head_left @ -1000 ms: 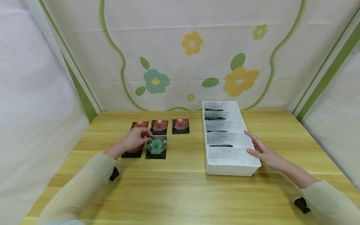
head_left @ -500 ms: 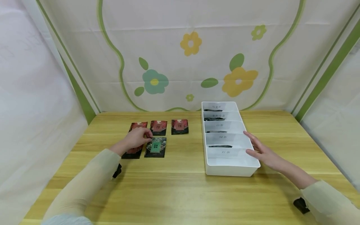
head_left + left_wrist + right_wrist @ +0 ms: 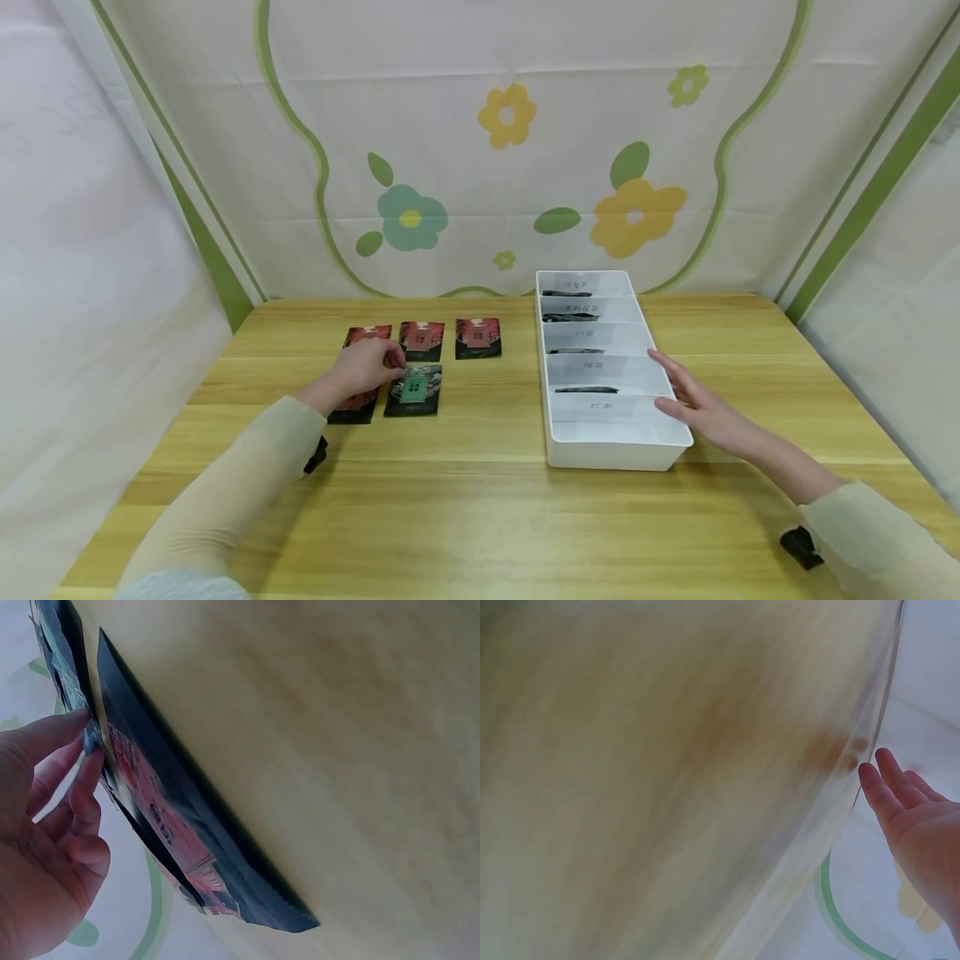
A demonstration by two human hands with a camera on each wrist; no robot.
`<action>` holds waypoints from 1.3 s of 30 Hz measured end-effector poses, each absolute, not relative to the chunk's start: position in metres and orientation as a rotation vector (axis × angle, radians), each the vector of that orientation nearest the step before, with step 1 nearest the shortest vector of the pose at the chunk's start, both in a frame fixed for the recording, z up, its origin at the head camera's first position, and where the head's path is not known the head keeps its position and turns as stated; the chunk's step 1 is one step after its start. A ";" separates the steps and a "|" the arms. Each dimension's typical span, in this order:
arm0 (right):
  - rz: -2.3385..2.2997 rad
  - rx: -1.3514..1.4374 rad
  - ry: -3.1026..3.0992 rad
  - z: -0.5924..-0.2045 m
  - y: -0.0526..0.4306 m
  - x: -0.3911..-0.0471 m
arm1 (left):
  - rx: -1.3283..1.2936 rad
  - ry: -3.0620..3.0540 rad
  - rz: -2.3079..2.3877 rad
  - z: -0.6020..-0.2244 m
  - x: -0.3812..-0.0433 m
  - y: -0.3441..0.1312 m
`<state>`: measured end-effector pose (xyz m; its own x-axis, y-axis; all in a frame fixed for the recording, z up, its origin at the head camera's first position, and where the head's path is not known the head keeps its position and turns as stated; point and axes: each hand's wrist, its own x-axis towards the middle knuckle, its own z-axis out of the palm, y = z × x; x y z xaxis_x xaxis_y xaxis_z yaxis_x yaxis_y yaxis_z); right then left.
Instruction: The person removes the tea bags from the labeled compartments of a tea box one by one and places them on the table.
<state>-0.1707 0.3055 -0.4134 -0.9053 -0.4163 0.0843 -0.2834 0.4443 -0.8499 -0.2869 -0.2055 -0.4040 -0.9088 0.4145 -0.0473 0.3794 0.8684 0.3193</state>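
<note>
Green packet (image 3: 408, 404), a single one, was at the table's ten o'clock, twelve being the far edge. One flowered cloth (image 3: 420, 125) hung behind at twelve. One wooden table (image 3: 480, 517) spread below it, bearing one white box (image 3: 615, 456) at two o'clock. Five compartments (image 3: 600, 429) ran in a row from the box's twelve to its six, and dark packets (image 3: 587, 389) stood in four of them, too thin on edge to count. Two hands were well apart: the left hand (image 3: 366, 365) pinched the green packet's ten-o'clock corner between thumb and fingertips, and the right hand (image 3: 701, 408), fingers extended, touched the box's rim at its four o'clock. Four red packets (image 3: 478, 337) lay around the green one, at about nine, eleven, twelve and two o'clock, the first two partly covered by the left hand. Compared with a second earlier, the green packet looked shorter from six to twelve, and the left sleeve (image 3: 232, 483) had swung slightly toward three o'clock. Box, red packets and right hand kept their places.
</note>
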 end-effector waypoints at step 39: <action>-1.455 -0.576 2.543 -0.411 0.304 -0.170 | 1.135 2.185 1.498 -0.365 -0.224 -0.060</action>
<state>-0.1698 0.3042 -0.4114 -0.9140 -0.4020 0.0545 -0.2506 0.4539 -0.8551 -0.2240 -0.0596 -0.3653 -0.6617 0.7204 0.2079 0.4533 0.1635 0.8762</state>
